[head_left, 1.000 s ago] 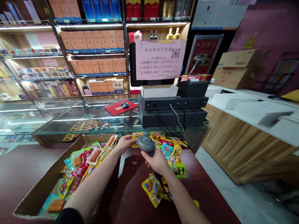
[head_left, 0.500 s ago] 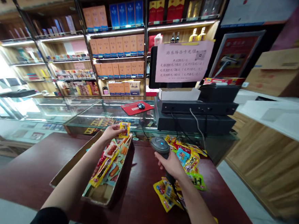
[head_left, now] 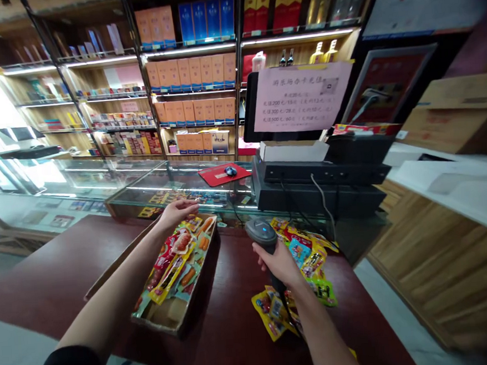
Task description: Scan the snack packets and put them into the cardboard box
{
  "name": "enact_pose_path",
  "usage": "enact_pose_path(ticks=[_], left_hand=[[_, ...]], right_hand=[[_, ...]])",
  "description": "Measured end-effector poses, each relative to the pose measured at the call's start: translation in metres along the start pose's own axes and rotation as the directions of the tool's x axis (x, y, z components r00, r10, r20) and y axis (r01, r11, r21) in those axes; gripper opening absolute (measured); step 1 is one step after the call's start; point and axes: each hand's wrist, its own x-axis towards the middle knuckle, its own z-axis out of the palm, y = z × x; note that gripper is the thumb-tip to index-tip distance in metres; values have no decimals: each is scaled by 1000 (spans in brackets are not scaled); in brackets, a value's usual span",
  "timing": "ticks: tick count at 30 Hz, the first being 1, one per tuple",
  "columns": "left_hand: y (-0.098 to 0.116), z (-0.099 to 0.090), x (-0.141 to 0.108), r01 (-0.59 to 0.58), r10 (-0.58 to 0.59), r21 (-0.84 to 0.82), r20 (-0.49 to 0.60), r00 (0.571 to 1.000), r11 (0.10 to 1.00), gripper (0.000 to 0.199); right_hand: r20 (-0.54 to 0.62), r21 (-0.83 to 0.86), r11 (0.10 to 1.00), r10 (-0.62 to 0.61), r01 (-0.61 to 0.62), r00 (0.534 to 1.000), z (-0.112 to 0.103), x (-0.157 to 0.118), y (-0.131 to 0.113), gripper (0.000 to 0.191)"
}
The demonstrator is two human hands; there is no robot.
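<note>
My left hand (head_left: 178, 213) hovers over the far end of an open cardboard box (head_left: 163, 316), its fingers stretched out and nothing in them. Inside the box lie snack packets, among them a long yellow one (head_left: 167, 282); a small yellow packet (head_left: 193, 224) rests just below my left fingertips. My right hand (head_left: 281, 264) is wrapped round the handle of a black barcode scanner (head_left: 261, 231) with a blue light on top. Around and under that hand, a pile of colourful snack packets (head_left: 300, 251) and several yellow packets (head_left: 269, 317) lie on the table.
The dark red table (head_left: 220, 328) meets a glass display counter (head_left: 176, 179) with a red mouse pad (head_left: 213, 176) on it. A cash register unit (head_left: 321, 171) and a monitor with a pink notice (head_left: 302, 98) stand behind the scanner. Cartons (head_left: 456, 117) are at the right.
My left hand has let go of the small yellow packet, which now lies in the box. My right hand still holds the scanner in nearly the same place.
</note>
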Motion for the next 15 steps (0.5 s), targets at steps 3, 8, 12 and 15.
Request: enact_pose_path(ticks=[3,8,12,15], left_hand=[[-11,44,11,16,-15,-13,85,996,1000,48],[-29,123,22,48,-43,-11,269,962,999,46],[-46,178,19,40,-66,78,372,926,996,42],[-69,207,16,41,-97,139,422,901,989,36]], right_hand=[[-47,4,999,35,-35,998,-15,-3,3,32],[-155,-37,996,75,-82,985,-47,-9,13,32],[-236,-33,992,107,-118,966,-70,-17,12,28],[-264,-29,993,102,-113,959,-82,-22,15,26]])
